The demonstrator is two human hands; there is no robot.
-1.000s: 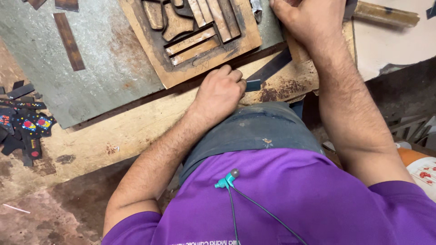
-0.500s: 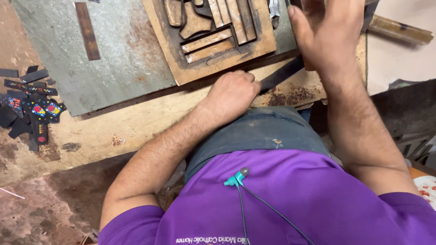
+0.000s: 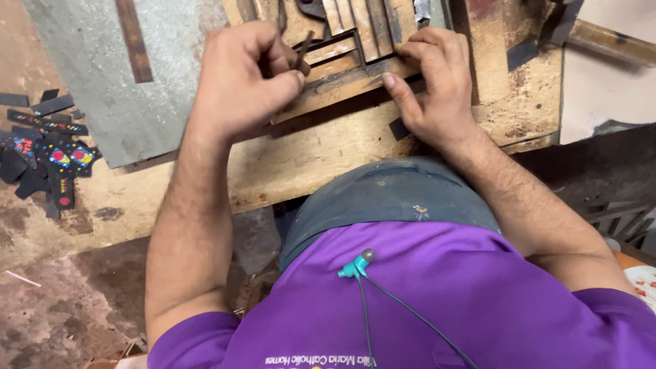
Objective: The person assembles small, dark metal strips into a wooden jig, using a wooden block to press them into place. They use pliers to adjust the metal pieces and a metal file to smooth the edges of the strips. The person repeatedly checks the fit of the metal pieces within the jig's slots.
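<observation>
Hands working at a wooden frame (image 3: 355,75) on the bench (image 3: 301,164). Left hand (image 3: 249,75) is pinching a thin dark strip (image 3: 303,49) between thumb and fingers, at the frame's near-left edge. Right hand (image 3: 437,85) is pressing spread fingers on the frame's near-right edge, gripping nothing. Coloured scraps (image 3: 48,154) are lying far left of the frame.

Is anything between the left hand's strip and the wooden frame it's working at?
Nothing visible. The left hand pinches a small dark strip right at the wooden frame; the right hand rests on the frame's near edge, off to the side.
</observation>
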